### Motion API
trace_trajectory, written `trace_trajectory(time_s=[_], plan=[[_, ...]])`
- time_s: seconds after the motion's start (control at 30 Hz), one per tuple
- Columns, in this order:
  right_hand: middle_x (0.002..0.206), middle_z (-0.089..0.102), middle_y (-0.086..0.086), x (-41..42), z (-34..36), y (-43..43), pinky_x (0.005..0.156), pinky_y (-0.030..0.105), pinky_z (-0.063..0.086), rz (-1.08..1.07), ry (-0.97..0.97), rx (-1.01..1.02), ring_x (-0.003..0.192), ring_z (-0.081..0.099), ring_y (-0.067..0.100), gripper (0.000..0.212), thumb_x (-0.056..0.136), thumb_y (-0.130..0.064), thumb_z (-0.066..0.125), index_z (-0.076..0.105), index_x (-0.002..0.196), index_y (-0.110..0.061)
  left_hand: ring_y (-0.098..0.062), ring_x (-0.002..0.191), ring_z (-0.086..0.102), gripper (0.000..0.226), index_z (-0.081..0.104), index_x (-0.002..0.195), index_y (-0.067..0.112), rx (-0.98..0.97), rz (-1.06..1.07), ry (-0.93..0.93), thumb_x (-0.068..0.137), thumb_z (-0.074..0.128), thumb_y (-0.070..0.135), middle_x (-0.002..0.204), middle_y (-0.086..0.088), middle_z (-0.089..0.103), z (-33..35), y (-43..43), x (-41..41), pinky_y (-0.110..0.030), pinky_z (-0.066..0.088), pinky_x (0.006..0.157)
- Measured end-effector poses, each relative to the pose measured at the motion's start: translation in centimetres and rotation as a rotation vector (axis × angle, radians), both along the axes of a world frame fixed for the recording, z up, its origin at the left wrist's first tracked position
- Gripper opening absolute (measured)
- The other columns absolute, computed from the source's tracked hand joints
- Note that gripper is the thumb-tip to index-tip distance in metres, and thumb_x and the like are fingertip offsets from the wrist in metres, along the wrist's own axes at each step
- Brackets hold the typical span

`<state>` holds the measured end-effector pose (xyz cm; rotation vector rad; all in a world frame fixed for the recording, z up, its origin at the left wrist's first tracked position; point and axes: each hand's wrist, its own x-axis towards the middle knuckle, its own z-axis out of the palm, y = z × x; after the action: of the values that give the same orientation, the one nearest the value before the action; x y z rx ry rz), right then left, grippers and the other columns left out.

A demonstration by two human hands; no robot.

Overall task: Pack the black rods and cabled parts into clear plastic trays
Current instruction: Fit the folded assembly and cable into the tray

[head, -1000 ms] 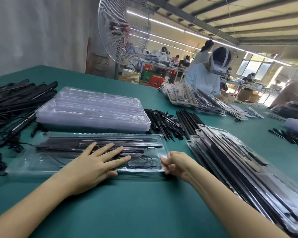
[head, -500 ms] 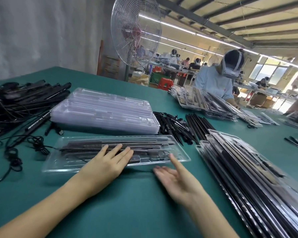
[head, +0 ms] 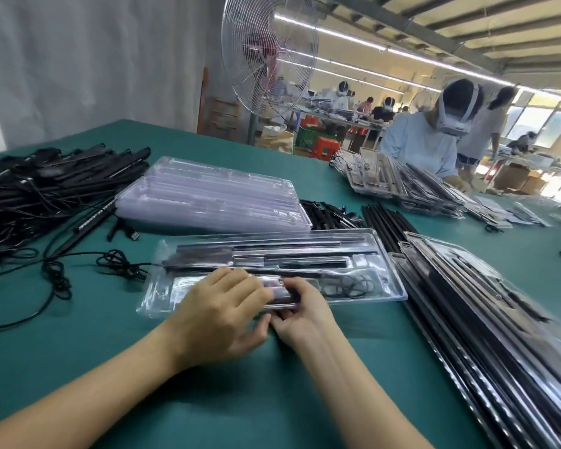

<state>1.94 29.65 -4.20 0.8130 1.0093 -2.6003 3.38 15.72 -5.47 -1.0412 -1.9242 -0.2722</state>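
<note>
In the head view the filled tray lies on the table just ahead, left hand and right hand pinching its near rim; light, bendy, probably slippery, so better gripped near both ends.

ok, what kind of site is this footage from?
Most likely a factory packing floor: a stack of empty clear plastic trays on a green-covered table, a heap of black cabled rods, and more workers at benches behind.

One head-worn camera is looking forward and down across the green table. It is sitting close above the clear tray.
</note>
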Motion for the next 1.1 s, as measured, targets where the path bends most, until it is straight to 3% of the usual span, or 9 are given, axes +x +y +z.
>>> trace_trajectory(time_s=[0.17,0.3,0.4,0.5,0.6,0.73,0.83,0.93,1.1], plan=[[0.062,0.058,0.004,-1.0,-0.6,1.0,0.052,0.021,0.046,-0.060,0.133,-0.038,0.064,0.054,0.016,0.020,0.088,0.000,0.050,0.053,0.070,-0.008,-0.019,0.044,0.053,0.039,0.046,0.050,0.020,0.018,0.238,-0.370,0.086,0.044,0.036,0.048,0.003,0.049,-0.9,1.9,3.1,-0.023,0.036,0.038],[0.063,0.060,0.007,-1.5,-0.5,1.8,0.061,0.024,0.045,0.016,0.129,-0.096,0.058,0.057,0.018,0.021,0.090,-0.001,0.051,0.054,0.070,-0.006,-0.015,0.089,0.057,0.039,0.051,0.072,0.025,0.359,0.385,-1.121,0.097,0.032,0.050,0.083,0.009,0.058,-1.0,3.4,2.4,-0.029,0.041,0.073],[0.060,0.058,0.005,-1.9,-0.1,2.1,0.062,0.025,0.042,0.025,0.146,-0.151,0.057,0.054,0.016,0.021,0.091,-0.003,0.051,0.053,0.070,-0.007,-0.017,0.095,0.059,0.039,0.061,0.093,0.026,0.633,0.251,-1.476,0.096,0.032,0.053,0.108,0.005,0.065,0.0,4.8,1.2,-0.026,0.045,0.073],[0.064,0.055,0.005,-2.4,0.8,2.5,0.063,0.026,0.042,0.011,0.152,-0.204,0.062,0.049,0.017,0.020,0.090,-0.006,0.052,0.053,0.070,-0.007,-0.009,0.102,0.055,0.035,0.046,0.125,0.038,1.045,-0.065,-1.766,0.093,0.041,0.053,0.129,0.008,0.054,0.1,6.4,1.4,-0.023,0.048,0.077],[0.057,0.054,0.008,-2.4,1.2,2.4,0.071,0.030,0.047,-0.007,0.113,-0.264,0.063,0.050,0.020,0.021,0.088,-0.006,0.057,0.053,0.067,-0.005,-0.014,0.089,0.063,0.022,0.053,0.109,0.021,1.702,-0.406,-1.752,0.090,0.057,0.031,0.109,-0.007,0.067,0.5,7.8,0.4,-0.028,0.050,0.075],[0.075,0.054,0.013,-1.9,0.6,2.0,0.095,0.036,0.044,-0.024,0.099,-0.283,0.072,0.052,0.026,0.012,0.084,-0.002,0.058,0.054,0.073,-0.003,-0.015,0.063,0.062,0.007,0.058,0.084,0.012,1.996,-0.366,-1.624,0.086,0.064,0.009,0.075,-0.007,0.064,1.5,10.0,-1.4,-0.022,0.052,0.060],[0.076,0.055,0.016,-1.9,0.7,2.4,0.068,0.040,0.052,-0.093,0.103,-0.161,0.067,0.054,0.028,0.008,0.082,0.000,0.060,0.054,0.082,-0.004,-0.013,0.050,0.061,0.019,0.054,0.071,0.012,2.111,-0.322,-1.588,0.083,0.066,0.003,0.056,-0.003,0.062,1.3,11.5,-2.4,-0.023,0.052,0.053],[0.073,0.058,0.016,-1.8,0.6,3.2,0.039,0.029,0.049,-0.137,0.099,-0.102,0.060,0.056,0.027,0.012,0.081,0.000,0.063,0.054,0.088,-0.005,-0.020,0.063,0.061,0.018,0.055,0.072,0.011,2.133,-0.331,-1.622,0.082,0.068,0.004,0.069,-0.008,0.062,1.1,12.8,-2.9,-0.030,0.053,0.060],[0.089,0.060,0.019,-2.0,0.4,3.7,0.057,0.038,0.053,-0.135,0.127,-0.090,0.076,0.059,0.032,0.020,0.079,0.002,0.064,0.057,0.097,-0.003,-0.023,0.070,0.060,0.013,0.060,0.074,0.006,2.110,-0.321,-1.653,0.080,0.069,0.001,0.075,-0.010,0.061,1.0,13.0,-3.6,-0.032,0.051,0.065]])
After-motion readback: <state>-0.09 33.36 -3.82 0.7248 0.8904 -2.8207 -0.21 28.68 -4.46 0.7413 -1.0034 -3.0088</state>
